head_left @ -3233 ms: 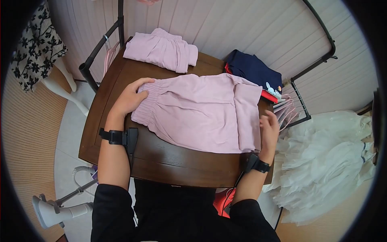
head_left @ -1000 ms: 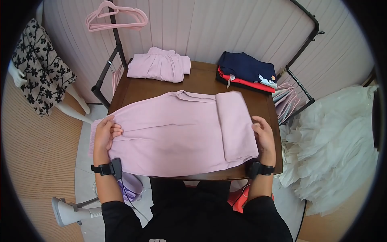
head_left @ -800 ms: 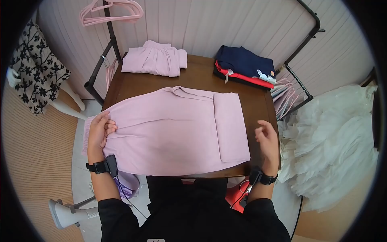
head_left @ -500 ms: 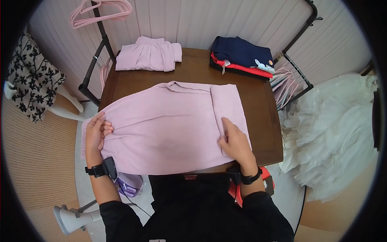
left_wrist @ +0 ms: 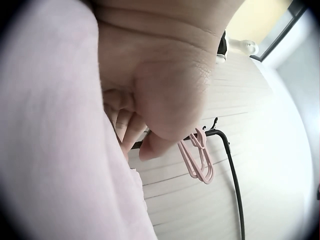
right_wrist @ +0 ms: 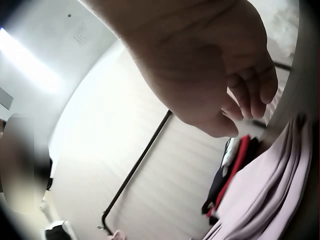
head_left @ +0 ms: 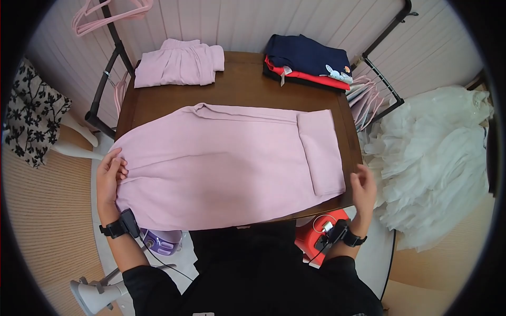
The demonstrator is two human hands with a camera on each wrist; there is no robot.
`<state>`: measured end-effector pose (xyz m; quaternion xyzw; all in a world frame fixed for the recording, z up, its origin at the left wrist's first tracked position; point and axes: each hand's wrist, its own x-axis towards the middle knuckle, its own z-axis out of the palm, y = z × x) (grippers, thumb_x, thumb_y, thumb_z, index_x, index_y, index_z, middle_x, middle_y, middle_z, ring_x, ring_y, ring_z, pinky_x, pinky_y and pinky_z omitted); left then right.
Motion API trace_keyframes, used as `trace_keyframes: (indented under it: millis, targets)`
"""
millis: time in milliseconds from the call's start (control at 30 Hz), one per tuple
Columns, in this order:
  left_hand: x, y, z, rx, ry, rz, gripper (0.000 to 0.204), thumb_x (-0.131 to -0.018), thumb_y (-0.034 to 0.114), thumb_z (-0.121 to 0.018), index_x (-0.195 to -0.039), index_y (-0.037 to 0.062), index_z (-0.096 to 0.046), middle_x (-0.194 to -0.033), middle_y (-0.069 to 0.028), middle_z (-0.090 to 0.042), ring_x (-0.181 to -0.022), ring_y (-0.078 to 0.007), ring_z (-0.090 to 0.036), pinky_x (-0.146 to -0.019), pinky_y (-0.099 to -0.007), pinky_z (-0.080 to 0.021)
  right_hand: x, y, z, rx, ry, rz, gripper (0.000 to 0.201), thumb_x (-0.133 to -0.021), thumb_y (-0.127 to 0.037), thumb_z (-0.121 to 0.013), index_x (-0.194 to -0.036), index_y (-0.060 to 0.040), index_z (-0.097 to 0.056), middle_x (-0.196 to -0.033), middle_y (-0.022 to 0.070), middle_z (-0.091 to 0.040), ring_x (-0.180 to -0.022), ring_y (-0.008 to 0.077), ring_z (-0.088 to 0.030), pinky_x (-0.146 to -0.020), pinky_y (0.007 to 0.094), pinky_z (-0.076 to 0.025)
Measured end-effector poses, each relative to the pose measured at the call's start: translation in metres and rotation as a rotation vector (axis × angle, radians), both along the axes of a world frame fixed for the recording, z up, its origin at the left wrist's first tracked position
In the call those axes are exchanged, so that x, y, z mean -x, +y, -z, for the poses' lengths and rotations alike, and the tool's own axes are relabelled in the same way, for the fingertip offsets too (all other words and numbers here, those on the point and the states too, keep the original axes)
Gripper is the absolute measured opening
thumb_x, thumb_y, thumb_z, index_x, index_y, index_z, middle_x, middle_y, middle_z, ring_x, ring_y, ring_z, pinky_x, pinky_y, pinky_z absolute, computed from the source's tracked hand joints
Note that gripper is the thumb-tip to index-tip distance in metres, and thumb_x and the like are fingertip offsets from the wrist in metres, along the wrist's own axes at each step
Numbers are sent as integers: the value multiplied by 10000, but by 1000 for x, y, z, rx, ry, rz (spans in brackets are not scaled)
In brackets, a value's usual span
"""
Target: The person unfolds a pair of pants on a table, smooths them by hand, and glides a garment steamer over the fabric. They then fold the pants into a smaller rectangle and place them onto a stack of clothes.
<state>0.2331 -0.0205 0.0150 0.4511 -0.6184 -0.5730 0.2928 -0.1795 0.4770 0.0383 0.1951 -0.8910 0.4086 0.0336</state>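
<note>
Pink elastic-waist pants (head_left: 211,158) lie lengthwise across the brown table (head_left: 242,84), their right end turned over into a wide fold (head_left: 322,150). My left hand (head_left: 109,176) rests at their left end, fingers loosely bent on the cloth; the waistband is hidden there. In the left wrist view, the thumb (left_wrist: 155,146) and fingers show beside the pink cloth (left_wrist: 55,130), with no cloth visible between them. Just off the folded end, over the table's right edge, is my right hand (head_left: 363,189). It holds nothing, and its fingers (right_wrist: 250,90) are relaxed in the right wrist view.
Folded pink clothes (head_left: 179,64) sit at the back left. A stack with a navy garment (head_left: 308,55) over a red one (head_left: 337,82) sits at the back right. Dark rails (head_left: 113,63) and pink hangers (head_left: 113,16) stand behind. A white gown (head_left: 432,168) hangs at the right.
My right hand, last on the folded end, has moved right and off it. The folded end lies further right and the pants look longer. Earlier, my left hand gripped the waistband nearer mid-table.
</note>
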Motion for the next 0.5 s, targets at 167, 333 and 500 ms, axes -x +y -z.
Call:
trace_keyframes:
  millis: [167,333,500]
  targets:
    - [-2,-1,9,21,4,-9,293,-991,126,-540,-1248,2,-609,-859,-50,-622,-657,-80,-554,-589,-191,-462,-43,-74,-10,-103,-58,-342,457,-819,-160,-737,-1227,-13,-593,-941,126,-614,-778,213,-607,-702,339,-508]
    - [-10,-3,24,65,75,-73,254,-999,122,-549,-1212,3,-619,-849,-48,-614,-648,-80,-550,-602,-195,-467,-25,-82,1,-225,15,-272,480,-765,-132,-697,-1228,-51,-598,-835,172,-642,-725,271,-637,-701,352,-520]
    - [-9,2,17,49,84,-82,240,-1005,144,-557,-1193,12,-627,-842,-38,-608,-646,-74,-548,-599,-187,-461,72,4,12,254,-179,30,493,-818,-48,-613,-1305,-17,-548,-818,29,-604,-706,87,-528,-626,241,-432]
